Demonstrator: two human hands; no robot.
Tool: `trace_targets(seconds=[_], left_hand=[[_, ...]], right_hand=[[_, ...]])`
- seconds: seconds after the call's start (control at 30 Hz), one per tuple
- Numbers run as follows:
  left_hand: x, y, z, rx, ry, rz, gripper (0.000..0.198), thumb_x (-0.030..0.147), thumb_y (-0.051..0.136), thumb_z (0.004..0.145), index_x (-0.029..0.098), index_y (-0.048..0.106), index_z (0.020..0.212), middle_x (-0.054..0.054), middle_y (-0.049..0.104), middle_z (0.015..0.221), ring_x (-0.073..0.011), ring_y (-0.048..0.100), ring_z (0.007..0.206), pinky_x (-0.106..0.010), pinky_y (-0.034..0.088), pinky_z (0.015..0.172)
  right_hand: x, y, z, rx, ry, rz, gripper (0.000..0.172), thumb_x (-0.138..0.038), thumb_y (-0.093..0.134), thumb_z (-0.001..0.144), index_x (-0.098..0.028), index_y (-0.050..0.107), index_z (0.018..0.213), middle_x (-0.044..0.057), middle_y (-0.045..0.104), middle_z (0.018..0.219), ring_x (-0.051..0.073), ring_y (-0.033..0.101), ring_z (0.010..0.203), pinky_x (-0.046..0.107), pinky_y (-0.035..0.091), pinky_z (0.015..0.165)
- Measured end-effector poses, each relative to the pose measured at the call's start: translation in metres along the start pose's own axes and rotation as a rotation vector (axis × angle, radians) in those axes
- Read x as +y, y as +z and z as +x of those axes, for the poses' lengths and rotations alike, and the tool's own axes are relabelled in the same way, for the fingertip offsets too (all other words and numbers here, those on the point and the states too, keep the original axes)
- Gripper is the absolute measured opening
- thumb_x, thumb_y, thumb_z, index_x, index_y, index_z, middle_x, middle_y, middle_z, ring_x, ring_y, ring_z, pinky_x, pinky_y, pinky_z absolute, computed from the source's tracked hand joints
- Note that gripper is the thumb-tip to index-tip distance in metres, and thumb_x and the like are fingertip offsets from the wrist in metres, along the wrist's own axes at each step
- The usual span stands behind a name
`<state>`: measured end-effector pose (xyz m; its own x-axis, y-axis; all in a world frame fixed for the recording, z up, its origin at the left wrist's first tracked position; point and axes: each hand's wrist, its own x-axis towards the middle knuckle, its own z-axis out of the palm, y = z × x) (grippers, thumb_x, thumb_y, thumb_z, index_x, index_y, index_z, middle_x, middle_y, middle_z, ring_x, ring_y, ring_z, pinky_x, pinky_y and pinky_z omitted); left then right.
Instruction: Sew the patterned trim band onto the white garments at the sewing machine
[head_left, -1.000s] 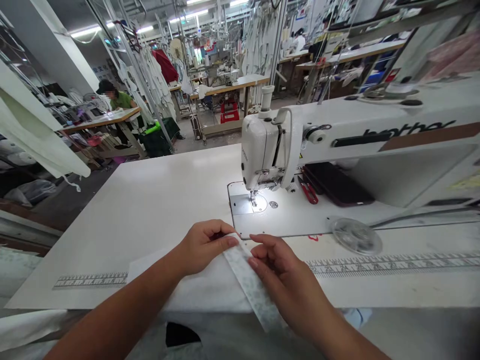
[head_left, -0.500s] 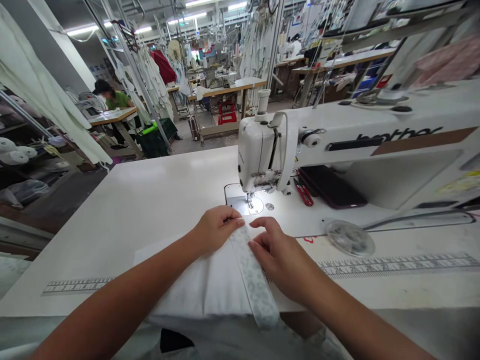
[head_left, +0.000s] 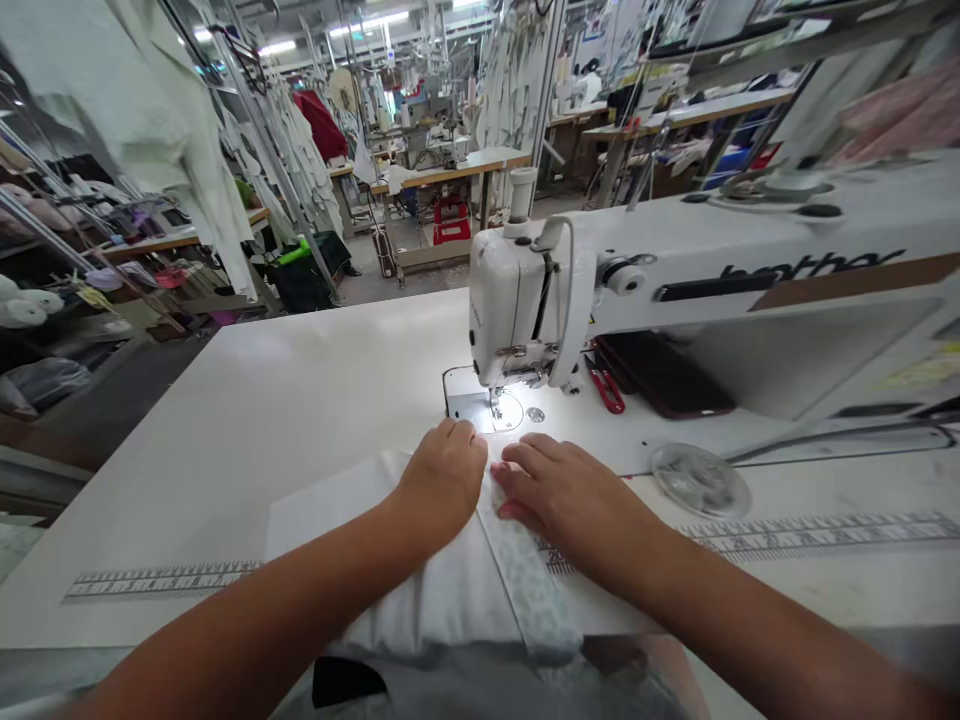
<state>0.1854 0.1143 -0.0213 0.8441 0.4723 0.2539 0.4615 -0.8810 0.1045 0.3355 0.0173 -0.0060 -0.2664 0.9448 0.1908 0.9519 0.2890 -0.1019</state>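
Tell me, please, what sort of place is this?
Most likely a sewing workshop: a large sewing machine stands on the near table, other work tables stand behind, and pale cloth hangs at the left.

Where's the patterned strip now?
Head view, lower centre: the patterned strip lies along the right of the white cloth, upper end by the right hand.
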Motion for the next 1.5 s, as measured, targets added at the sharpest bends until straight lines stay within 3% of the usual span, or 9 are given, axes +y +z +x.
trace_targets(seconds=[0.1, 0.23, 0.37, 0.53, 0.77, 1.1, 1.5], left_hand=[[0.011, 0.002, -0.017, 0.047, 0.117, 0.05, 0.022, 0.003, 0.041, 0.088, 0.008, 0.058, 0.101, -0.013, 0.06, 0.096, -0.0248, 0.055, 0.093, -0.039, 0.051, 0.08], [0.01, 0.009, -0.018, 0.131, 0.224, 0.017, 0.025, 0.007, 0.038, 0.093, 0.005, 0.053, 0.113, -0.013, 0.06, 0.102, -0.0234, 0.054, 0.101, -0.038, 0.05, 0.088], [-0.001, 0.015, 0.003, 0.147, 0.213, 0.008, 0.021, 0.008, 0.036, 0.094, 0.011, 0.055, 0.102, -0.01, 0.061, 0.099, -0.0218, 0.056, 0.097, -0.037, 0.051, 0.085], [-0.009, 0.014, 0.023, 0.086, 0.158, 0.042, 0.019, 0.006, 0.038, 0.091, 0.015, 0.055, 0.088, -0.008, 0.06, 0.091, -0.0213, 0.056, 0.089, -0.037, 0.051, 0.081], [-0.012, 0.014, 0.026, 0.081, 0.092, -0.004, 0.019, 0.006, 0.039, 0.091, 0.016, 0.055, 0.087, -0.007, 0.057, 0.089, -0.0219, 0.052, 0.09, -0.036, 0.048, 0.08], [0.0, 0.007, 0.032, -0.088, 0.039, 0.112, 0.021, 0.0, 0.039, 0.085, 0.015, 0.054, 0.081, -0.007, 0.054, 0.083, -0.0218, 0.05, 0.079, -0.036, 0.048, 0.073], [-0.006, 0.009, 0.032, -0.064, 0.057, 0.036, 0.018, 0.003, 0.042, 0.087, 0.015, 0.053, 0.08, -0.006, 0.055, 0.084, -0.0208, 0.05, 0.081, -0.035, 0.048, 0.075]], right_hand=[[-0.004, 0.01, -0.016, 0.16, -0.159, -0.062, 0.011, -0.022, 0.066, 0.087, -0.014, 0.067, 0.094, 0.01, 0.066, 0.112, 0.027, 0.055, 0.106, 0.037, 0.047, 0.077], [-0.005, 0.016, -0.026, 0.219, -0.146, -0.107, 0.021, -0.029, 0.068, 0.086, -0.012, 0.067, 0.099, 0.01, 0.066, 0.118, 0.029, 0.054, 0.108, 0.039, 0.048, 0.078], [0.01, 0.009, -0.015, 0.176, -0.116, -0.135, 0.032, -0.036, 0.073, 0.082, -0.012, 0.066, 0.102, 0.009, 0.067, 0.117, 0.03, 0.054, 0.108, 0.04, 0.048, 0.076], [0.026, 0.006, -0.001, 0.116, -0.094, -0.126, 0.03, -0.037, 0.068, 0.086, -0.012, 0.066, 0.103, 0.01, 0.067, 0.115, 0.031, 0.053, 0.111, 0.041, 0.048, 0.078], [0.029, 0.01, 0.001, 0.11, -0.047, -0.068, 0.031, -0.035, 0.067, 0.087, -0.014, 0.065, 0.11, 0.007, 0.064, 0.125, 0.03, 0.052, 0.114, 0.042, 0.048, 0.08], [0.029, 0.011, -0.001, 0.123, -0.009, -0.01, 0.03, -0.029, 0.064, 0.089, -0.014, 0.062, 0.114, 0.005, 0.062, 0.127, 0.029, 0.051, 0.115, 0.044, 0.048, 0.085], [0.026, 0.01, 0.0, 0.094, 0.029, -0.009, 0.028, -0.027, 0.064, 0.089, -0.015, 0.061, 0.114, 0.007, 0.061, 0.128, 0.029, 0.052, 0.113, 0.044, 0.049, 0.084]])
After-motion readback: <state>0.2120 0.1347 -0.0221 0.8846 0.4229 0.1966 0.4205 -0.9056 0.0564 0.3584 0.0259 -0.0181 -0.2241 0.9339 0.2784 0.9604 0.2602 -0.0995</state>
